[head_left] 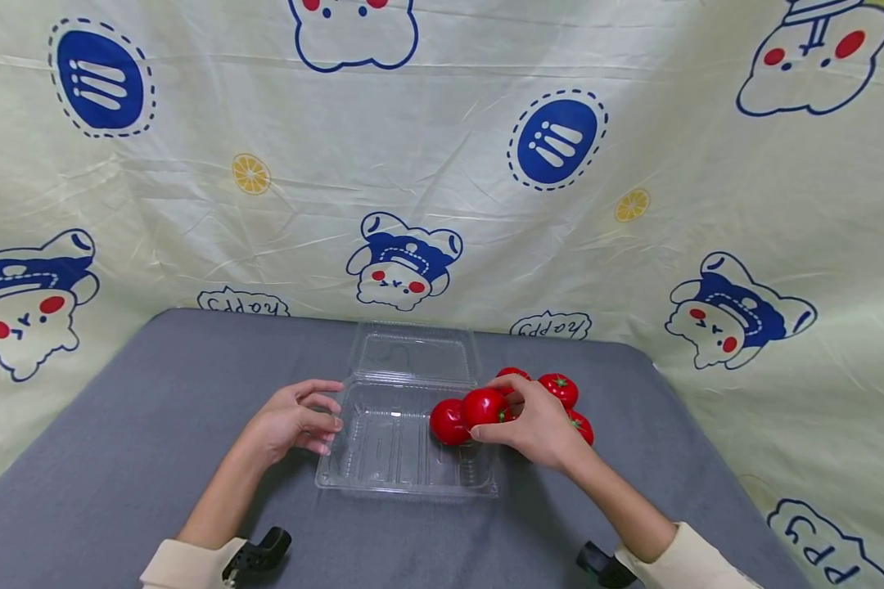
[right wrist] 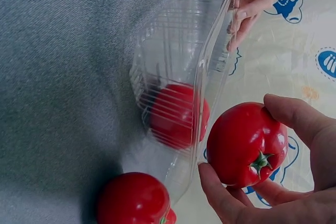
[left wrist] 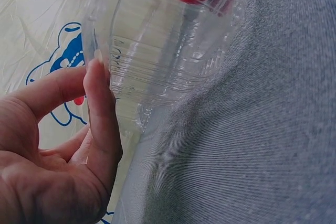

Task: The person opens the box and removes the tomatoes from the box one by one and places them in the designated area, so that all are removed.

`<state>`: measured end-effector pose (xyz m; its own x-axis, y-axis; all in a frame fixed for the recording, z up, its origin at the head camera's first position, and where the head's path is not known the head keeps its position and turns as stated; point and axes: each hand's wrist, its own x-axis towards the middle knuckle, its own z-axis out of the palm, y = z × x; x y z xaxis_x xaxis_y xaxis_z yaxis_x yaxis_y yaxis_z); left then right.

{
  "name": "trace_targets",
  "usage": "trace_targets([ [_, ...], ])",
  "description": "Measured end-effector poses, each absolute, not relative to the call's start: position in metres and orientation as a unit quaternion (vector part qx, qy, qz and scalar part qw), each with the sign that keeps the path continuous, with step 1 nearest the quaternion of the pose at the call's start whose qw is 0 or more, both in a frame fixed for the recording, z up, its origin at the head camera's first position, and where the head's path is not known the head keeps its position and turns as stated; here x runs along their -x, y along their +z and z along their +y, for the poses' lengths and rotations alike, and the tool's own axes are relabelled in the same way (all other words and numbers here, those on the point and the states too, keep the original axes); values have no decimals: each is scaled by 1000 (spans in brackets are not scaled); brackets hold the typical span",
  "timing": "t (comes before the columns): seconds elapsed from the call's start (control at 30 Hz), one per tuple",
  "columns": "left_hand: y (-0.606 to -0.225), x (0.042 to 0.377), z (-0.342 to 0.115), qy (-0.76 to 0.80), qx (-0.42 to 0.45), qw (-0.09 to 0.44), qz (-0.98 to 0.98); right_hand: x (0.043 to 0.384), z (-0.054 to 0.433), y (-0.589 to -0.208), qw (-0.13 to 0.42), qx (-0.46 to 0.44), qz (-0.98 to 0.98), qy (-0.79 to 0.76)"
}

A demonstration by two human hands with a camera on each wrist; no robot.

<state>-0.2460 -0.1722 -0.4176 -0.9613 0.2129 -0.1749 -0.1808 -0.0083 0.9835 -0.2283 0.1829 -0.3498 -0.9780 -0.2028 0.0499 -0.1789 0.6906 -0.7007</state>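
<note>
My right hand grips a red tomato between thumb and fingers, held over the right side of a clear plastic container. Its green stem end faces back toward the palm. Another tomato lies inside the container, against its right wall. With fingers loosely bent, my left hand touches the container's left rim; in the left wrist view the fingertips are right at that rim. The hinged lid is folded back, away from me.
To the right of the container sit three more tomatoes, one behind, one farther right and one partly hidden by my right hand. A grey cloth covers the table. Behind it hangs a printed pale curtain.
</note>
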Motion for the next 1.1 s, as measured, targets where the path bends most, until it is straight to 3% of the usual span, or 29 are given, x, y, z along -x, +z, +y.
trace_targets([
  [1.1,-415,245,-171,704,-16,138,697,224,220,-355,-5,95,946,-309],
])
